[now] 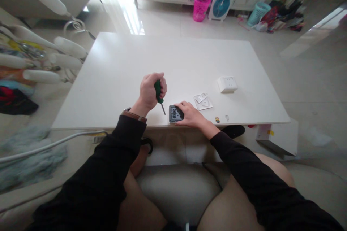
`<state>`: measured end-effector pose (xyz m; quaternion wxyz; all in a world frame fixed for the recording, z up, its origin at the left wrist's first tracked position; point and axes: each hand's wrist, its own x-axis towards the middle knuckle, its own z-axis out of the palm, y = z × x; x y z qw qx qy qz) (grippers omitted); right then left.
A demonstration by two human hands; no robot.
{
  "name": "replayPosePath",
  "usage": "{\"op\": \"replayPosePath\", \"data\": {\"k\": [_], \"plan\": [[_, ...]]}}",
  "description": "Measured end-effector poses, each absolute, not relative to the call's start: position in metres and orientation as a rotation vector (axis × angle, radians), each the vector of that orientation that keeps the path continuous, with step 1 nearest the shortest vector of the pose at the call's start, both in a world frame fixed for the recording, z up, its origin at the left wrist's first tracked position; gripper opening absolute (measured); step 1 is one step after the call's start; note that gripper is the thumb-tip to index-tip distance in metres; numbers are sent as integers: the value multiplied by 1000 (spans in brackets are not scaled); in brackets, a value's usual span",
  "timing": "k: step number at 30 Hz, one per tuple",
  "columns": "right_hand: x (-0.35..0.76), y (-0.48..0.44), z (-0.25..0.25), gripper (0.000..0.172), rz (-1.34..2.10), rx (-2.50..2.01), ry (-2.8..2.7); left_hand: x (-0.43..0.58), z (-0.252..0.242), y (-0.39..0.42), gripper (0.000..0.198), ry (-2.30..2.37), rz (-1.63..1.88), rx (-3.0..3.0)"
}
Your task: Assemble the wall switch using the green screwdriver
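Gripping a green-handled screwdriver (159,99) beside a dark rectangular part (174,114)

The left hand (151,91) is closed in a fist around the screwdriver's handle, with the metal shaft slanting down past the little-finger side. Its tip ends just to the left of the dark part, apart from it; whether it touches the white table (121,65) cannot be told. A brown-strapped band (135,116) circles the left wrist, next to a black sleeve.

The dark part lies at the table's near edge. The right hand (190,114) holds it from the right side, thumb and fingers spread moderately around its edges and covering that end.

Just beyond the right hand, a shallow white frame (207,107) holds small white plates (201,98), which overlap. Farther right stands a white socket box (228,83), its slotted face turned up. Near the table's edge, right of the right hand, lie a small yellow-and-blue figure (217,119) and a tiny pale object (227,118), too small to identify.
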<state>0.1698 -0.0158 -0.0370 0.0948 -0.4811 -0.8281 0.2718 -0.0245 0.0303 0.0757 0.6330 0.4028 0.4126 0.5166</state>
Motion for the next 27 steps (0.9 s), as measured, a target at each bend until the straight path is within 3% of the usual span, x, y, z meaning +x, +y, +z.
{"op": "replayPosePath", "data": {"k": [12,27], "plan": [[173,-15,-39,84,829,-1416,-2416,-9,72,28,60,907,1345,842],[170,-15,-39,84,838,-1400,-2423,-7,62,28,58,987,1303,1082]]}}
